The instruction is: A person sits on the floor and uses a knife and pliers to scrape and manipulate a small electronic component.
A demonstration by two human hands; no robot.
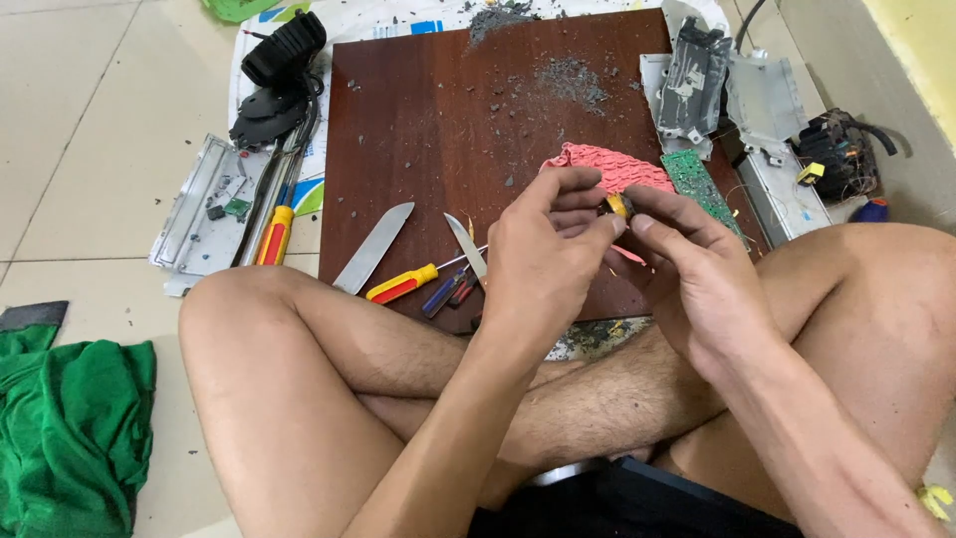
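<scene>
Left hand (543, 261) and right hand (697, 269) pinching small yellow-and-black part (618, 205), mostly hidden by fingertips

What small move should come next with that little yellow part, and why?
Probably keep the yellow part pinched and pry at it with the fingertips: both the left hand and right hand grip it above the board, no tool in either.

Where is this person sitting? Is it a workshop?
Probably a home floor used as a makeshift repair spot, not a proper workshop. The person sits cross-legged on pale floor tiles with a wooden board as a bench. Screwdrivers, a knife and a green circuit board lie around.
</scene>
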